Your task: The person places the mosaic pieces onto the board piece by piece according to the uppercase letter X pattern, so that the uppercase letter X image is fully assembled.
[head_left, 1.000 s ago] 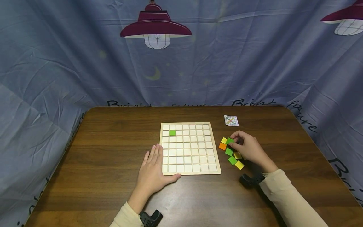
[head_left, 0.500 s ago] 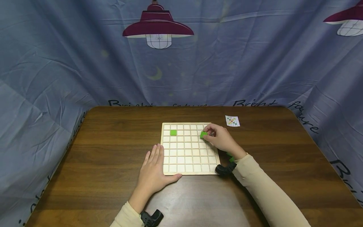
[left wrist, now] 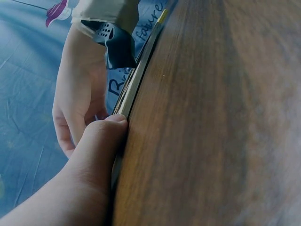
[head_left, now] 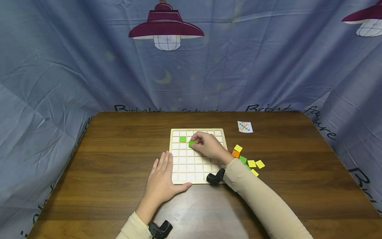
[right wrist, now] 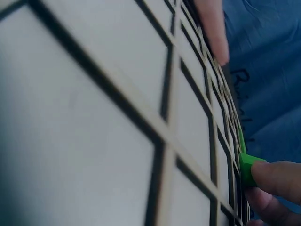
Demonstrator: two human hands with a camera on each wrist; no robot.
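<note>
A wooden grid board (head_left: 198,182) with white square cells lies mid-table. Between thumb and fingers, my right hand (head_left: 207,146) pinches a green tile (head_left: 191,144) over the upper left part of the board. In the right wrist view the held green tile (right wrist: 249,170) is right at the grid's surface. Another green tile (head_left: 182,139) fills a cell in the second row, up and left of the held one. My left hand (head_left: 161,182) lies with straight fingers along the board's left edge, its thumb at the front edge; the left wrist view shows that thumb (left wrist: 101,141) against the board's side.
Right of the board lie loose tiles: several yellow, such as one yellow tile (head_left: 260,164), an orange tile (head_left: 235,153) and green ones, partly hidden by the right sleeve. A small printed grid card (head_left: 245,127) lies behind them. A curtain (head_left: 89,66) hangs beyond the table.
My right hand has taken the green tile from the loose pile and carried it left over the board. One yellow tile now lies farther right. The left hand has stayed in place.
</note>
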